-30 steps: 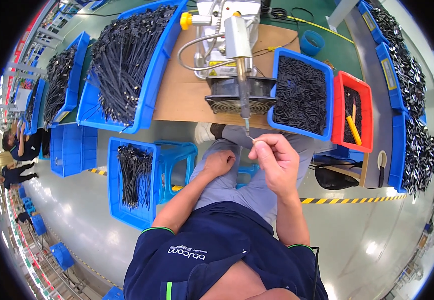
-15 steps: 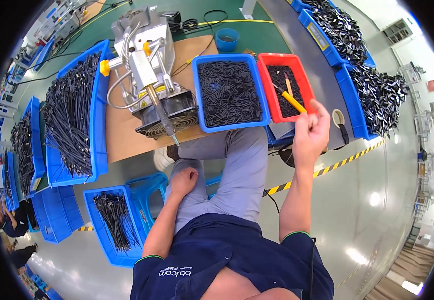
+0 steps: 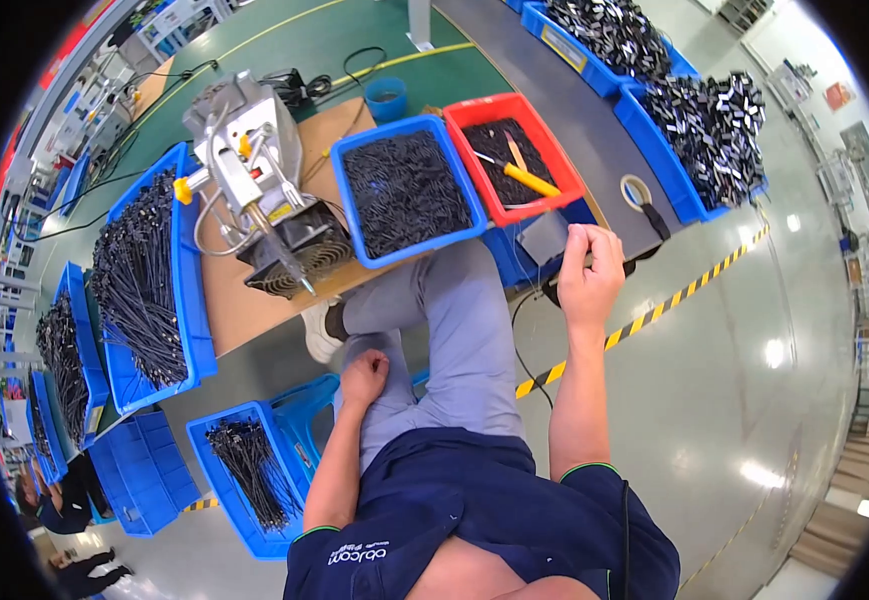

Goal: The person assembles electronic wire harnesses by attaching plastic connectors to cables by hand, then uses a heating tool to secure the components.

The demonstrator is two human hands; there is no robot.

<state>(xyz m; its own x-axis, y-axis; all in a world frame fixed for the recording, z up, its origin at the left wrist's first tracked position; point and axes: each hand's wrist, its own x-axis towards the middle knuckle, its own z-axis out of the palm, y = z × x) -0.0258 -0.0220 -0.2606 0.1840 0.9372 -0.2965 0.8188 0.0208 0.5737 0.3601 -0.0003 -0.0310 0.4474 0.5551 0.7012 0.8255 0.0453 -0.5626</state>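
Note:
My right hand (image 3: 591,278) is raised just outside the near right corner of a red bin (image 3: 579,190). Its fingers are curled in against the thumb; whatever they may hold cannot be made out. Across the bin's dark small parts lies a yellow-handled tool (image 3: 532,180) with a thin metal shaft, apart from my hand. Beside it is a slim light-coloured stick (image 3: 515,152). My left hand (image 3: 364,378) rests on my thigh, loosely closed, the inside of its fingers hidden. Left of the red bin, a blue bin (image 3: 359,225) holds many short black tubes.
A metal machine (image 3: 259,185) with a round fan grille stands on a brown board. Blue bins of black cables (image 3: 144,290) lie left, another (image 3: 254,470) low by a blue stool. Bins of shiny black parts (image 3: 709,140) and a tape roll (image 3: 635,192) are at right.
My view has turned, so the table's things appear shifted left. My right hand has moved back from the yellow handle, its fingers still curled. The left hand remains on my thigh.

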